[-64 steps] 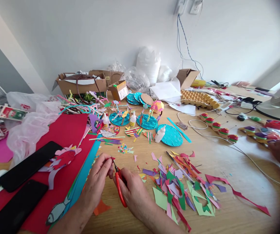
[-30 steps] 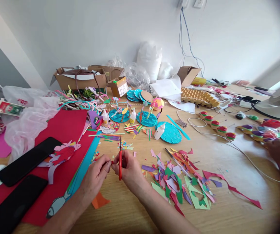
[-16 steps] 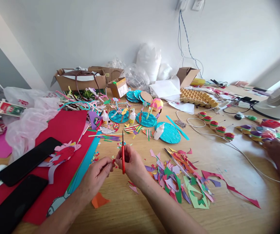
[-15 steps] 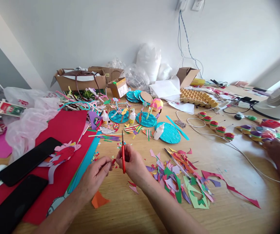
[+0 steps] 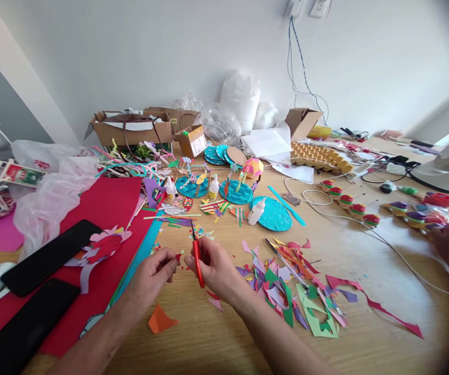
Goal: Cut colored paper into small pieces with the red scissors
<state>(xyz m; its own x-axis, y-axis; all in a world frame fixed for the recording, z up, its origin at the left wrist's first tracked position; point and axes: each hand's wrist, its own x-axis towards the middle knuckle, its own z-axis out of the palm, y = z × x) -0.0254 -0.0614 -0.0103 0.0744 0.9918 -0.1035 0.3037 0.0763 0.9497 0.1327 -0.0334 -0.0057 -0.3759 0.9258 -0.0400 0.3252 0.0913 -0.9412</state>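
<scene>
Red-handled scissors [image 5: 196,258] are gripped in my right hand [image 5: 214,265], their dark blades pointing away from me and looking closed. A tiny red paper piece [image 5: 178,257] is pinched between the fingertips of my left hand [image 5: 156,273], just left of the scissors and apart from them. Small paper bits [image 5: 204,230] are scattered on the table beyond my hands. An orange paper scrap [image 5: 162,319] lies below my left hand. To the right of my right forearm spreads a heap of coloured paper offcuts [image 5: 286,284], with a second pair of scissors [image 5: 282,260] among them.
Red paper sheets [image 5: 111,208] with two black phones [image 5: 50,255] lie at left. Glue bottles [image 5: 256,211] and blue discs [image 5: 274,219] stand ahead. A white cable [image 5: 349,224] crosses the right side, where another person's hand [image 5: 448,245] reaches in.
My hands have drawn slightly apart. The scissors have tilted, their tips swinging left and their handles lower, and the red piece stays in my left fingertips.
</scene>
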